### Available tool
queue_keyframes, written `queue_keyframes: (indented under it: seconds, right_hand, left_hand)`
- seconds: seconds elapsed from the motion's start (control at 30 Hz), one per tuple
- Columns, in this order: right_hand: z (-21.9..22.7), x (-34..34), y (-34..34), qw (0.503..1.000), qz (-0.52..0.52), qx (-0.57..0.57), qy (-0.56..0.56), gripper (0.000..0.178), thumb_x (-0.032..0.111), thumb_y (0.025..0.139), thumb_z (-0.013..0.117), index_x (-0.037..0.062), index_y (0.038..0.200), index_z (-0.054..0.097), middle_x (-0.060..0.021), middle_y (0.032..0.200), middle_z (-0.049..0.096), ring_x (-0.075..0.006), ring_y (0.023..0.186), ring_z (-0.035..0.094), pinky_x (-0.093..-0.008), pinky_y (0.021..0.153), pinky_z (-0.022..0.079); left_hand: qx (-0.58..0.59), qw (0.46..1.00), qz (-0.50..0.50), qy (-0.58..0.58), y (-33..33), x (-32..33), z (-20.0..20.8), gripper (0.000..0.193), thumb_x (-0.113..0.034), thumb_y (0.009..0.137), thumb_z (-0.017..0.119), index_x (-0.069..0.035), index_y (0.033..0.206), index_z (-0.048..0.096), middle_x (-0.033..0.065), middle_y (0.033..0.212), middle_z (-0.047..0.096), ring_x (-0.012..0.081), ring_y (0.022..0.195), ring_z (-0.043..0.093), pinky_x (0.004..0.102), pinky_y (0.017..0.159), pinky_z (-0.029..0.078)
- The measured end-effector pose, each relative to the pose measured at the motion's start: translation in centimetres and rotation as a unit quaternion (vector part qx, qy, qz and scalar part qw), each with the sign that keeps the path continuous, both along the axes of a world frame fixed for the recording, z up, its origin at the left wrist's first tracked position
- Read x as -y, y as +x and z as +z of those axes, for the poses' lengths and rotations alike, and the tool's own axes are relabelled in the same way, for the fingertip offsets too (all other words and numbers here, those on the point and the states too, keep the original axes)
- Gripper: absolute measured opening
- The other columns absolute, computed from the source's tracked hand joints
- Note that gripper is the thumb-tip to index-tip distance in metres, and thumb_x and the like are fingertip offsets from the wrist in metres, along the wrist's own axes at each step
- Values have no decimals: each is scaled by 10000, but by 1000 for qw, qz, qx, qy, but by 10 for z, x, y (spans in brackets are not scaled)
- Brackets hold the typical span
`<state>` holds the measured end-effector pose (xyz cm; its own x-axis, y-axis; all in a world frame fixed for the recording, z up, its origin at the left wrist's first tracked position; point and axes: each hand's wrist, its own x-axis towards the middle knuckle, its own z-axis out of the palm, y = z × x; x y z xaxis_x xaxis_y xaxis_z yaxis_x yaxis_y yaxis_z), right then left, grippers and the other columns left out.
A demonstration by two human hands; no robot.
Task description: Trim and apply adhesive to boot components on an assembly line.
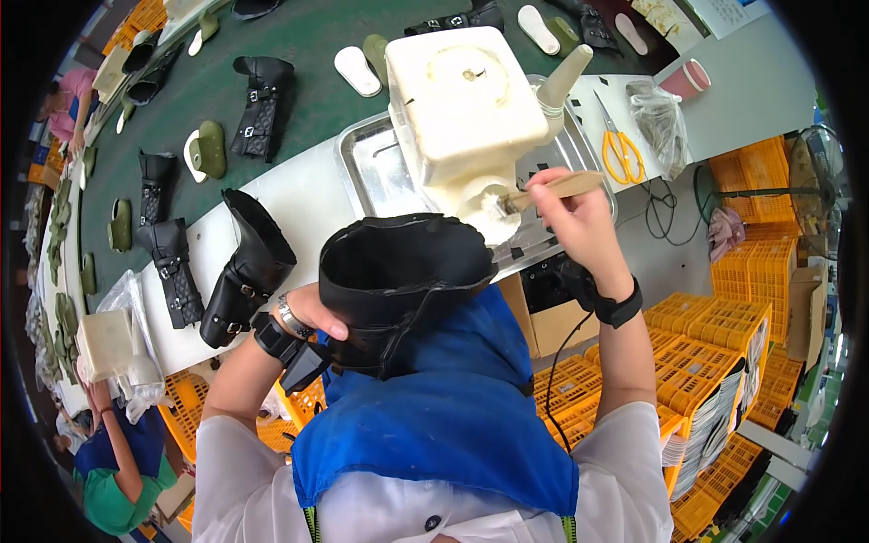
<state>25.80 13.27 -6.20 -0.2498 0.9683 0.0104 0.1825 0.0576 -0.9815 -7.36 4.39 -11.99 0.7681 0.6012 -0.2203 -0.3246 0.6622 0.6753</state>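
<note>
My left hand point(312, 312) is closed round the side of a black boot upper point(389, 312), whose wide shaft opening faces up. Part of the fingers is hidden behind the leather. With my right hand point(575, 213) I grip the wooden handle of a brush point(566, 185). Its bristle end rests at the glue-coated mouth point(489, 213) of a white plastic glue container point(462, 95). That container stands in a metal tray point(367, 149) at the bench edge. Beside my left arm, another black buckled boot point(249, 271) lies on the white bench strip.
Boots, olive forms point(210, 149) and white insoles point(358, 72) lie on the green belt point(308, 113). Orange-handled scissors point(622, 149), a plastic bag point(659, 127) and a pink cup point(688, 80) are at right. Yellow crates point(701, 362) stack behind. Co-workers point(122, 462) are at left.
</note>
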Motion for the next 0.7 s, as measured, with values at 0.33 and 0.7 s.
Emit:
queue_keyframes:
  seconds: [0.33,0.7]
  right_hand:
    - [16,1,-19,918,102,356,141,190,130,748,651,-16,862,611,-126,663,589,-177,552,564,-278,515,436]
    - [24,36,-42,942,187,155,232,136,17,707,665,29,829,608,-55,752,563,-138,585,538,-245,511,425]
  left_hand:
    - [8,999,9,34,-6,5,2,743,-135,562,780,23,1215,461,127,1189,524,220,1096,486,343,969,346]
    - [-35,992,-100,73,18,-6,24,768,-155,544,797,25,1212,462,131,1187,528,207,1089,487,323,957,353]
